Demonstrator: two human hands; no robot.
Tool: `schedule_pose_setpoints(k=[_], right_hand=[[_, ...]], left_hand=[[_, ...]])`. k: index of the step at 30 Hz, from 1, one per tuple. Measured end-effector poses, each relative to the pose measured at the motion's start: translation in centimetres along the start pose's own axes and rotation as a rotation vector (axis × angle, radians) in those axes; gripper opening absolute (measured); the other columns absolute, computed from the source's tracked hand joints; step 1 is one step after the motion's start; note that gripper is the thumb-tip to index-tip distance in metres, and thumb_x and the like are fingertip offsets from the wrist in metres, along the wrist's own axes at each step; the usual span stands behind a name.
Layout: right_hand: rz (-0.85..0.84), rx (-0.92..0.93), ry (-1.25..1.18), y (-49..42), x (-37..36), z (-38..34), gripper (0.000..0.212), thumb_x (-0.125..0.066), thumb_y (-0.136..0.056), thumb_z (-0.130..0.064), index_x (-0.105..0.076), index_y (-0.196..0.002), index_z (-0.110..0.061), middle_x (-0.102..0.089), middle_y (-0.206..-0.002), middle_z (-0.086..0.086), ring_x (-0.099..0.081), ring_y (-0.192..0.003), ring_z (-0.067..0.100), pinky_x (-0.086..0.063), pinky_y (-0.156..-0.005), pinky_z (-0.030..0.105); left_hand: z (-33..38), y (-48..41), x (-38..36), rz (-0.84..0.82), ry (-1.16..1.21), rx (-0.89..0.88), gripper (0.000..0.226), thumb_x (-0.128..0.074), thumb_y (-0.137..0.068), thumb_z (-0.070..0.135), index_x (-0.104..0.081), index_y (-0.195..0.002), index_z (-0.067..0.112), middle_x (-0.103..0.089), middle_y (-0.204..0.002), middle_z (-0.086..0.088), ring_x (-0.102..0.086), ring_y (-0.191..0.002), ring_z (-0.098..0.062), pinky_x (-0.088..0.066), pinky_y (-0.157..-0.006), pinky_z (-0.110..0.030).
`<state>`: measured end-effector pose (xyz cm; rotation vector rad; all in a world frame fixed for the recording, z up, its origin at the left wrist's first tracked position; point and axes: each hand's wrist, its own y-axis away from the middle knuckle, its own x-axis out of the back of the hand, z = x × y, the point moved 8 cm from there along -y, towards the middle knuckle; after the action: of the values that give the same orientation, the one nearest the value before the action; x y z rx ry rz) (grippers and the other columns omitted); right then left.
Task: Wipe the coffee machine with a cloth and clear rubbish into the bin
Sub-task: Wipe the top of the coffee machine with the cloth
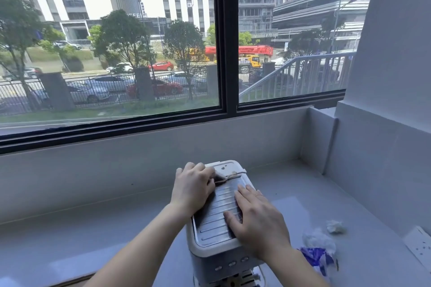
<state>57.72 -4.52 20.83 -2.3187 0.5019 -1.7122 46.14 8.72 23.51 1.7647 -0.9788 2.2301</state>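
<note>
A small white coffee machine (pixel 217 223) with a ribbed grey metal top stands on the pale counter, low in the middle of the view. My left hand (pixel 192 187) presses a greyish cloth (pixel 221 177) onto the far left of its top; only a frayed corner of the cloth shows past my fingers. My right hand (pixel 258 219) lies flat, fingers spread, on the near right of the top and holds nothing. To the right of the machine lie a crumpled white tissue (pixel 335 226), a clear plastic wrapper (pixel 318 239) and a blue-and-white packet (pixel 317 257). No bin is in view.
The counter (pixel 93 228) runs along a low white wall under a large dark-framed window. A white column (pixel 384 123) closes the right side. A white wall socket (pixel 419 247) sits at the right edge, close to the rubbish.
</note>
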Motion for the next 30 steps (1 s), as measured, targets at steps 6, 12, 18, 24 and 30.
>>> schedule_pose_setpoints(k=[6,12,18,24,30], right_hand=[[0.007,0.002,0.004,0.0,0.1,0.0,0.075,-0.028,-0.089,-0.066,-0.039,-0.148,-0.023,-0.034,-0.158,-0.006,-0.022,-0.148,0.008,-0.005,-0.117,0.021],[0.018,-0.006,-0.011,0.0,0.2,0.0,0.073,-0.033,-0.088,-0.064,-0.042,-0.148,-0.024,-0.035,-0.158,-0.006,-0.024,-0.148,0.009,-0.007,-0.117,0.021],[0.020,-0.020,-0.020,0.1,0.2,0.1,0.072,-0.036,-0.087,-0.064,-0.045,-0.146,-0.024,-0.040,-0.156,-0.007,-0.028,-0.147,0.010,-0.017,-0.118,0.025],[0.018,-0.018,-0.024,0.1,0.2,0.1,0.072,-0.033,-0.087,-0.064,-0.044,-0.146,-0.025,-0.036,-0.157,-0.008,-0.024,-0.148,0.009,-0.008,-0.117,0.020],[-0.001,0.001,-0.034,-0.2,-0.4,0.3,0.073,-0.029,-0.087,-0.063,-0.034,-0.151,-0.028,-0.026,-0.161,-0.013,-0.012,-0.150,0.005,-0.009,-0.121,0.024]], left_hand=[[-2.0,-2.1,-0.1,-0.039,0.009,0.154,0.023,-0.047,-0.096,0.038,-0.063,-0.111,0.031,-0.061,-0.111,0.006,-0.048,-0.109,-0.025,-0.039,-0.088,-0.041],[2.3,-3.2,-1.4,-0.035,0.128,0.069,0.026,-0.046,-0.096,0.038,-0.061,-0.116,0.034,-0.062,-0.115,0.008,-0.049,-0.111,-0.025,-0.036,-0.087,-0.042],[4.3,-4.5,-2.1,-0.092,0.058,-0.080,0.028,-0.040,-0.098,0.050,-0.057,-0.120,0.046,-0.060,-0.122,0.015,-0.046,-0.113,-0.020,-0.037,-0.087,-0.041],[2.4,-5.7,-2.0,-0.074,0.011,0.035,0.026,-0.043,-0.099,0.046,-0.064,-0.114,0.041,-0.063,-0.115,0.010,-0.048,-0.111,-0.022,-0.036,-0.087,-0.042],[8.1,-6.7,-3.5,-0.139,0.106,-0.192,0.027,-0.043,-0.096,0.052,-0.064,-0.111,0.043,-0.064,-0.113,0.012,-0.048,-0.110,-0.021,-0.037,-0.087,-0.042]])
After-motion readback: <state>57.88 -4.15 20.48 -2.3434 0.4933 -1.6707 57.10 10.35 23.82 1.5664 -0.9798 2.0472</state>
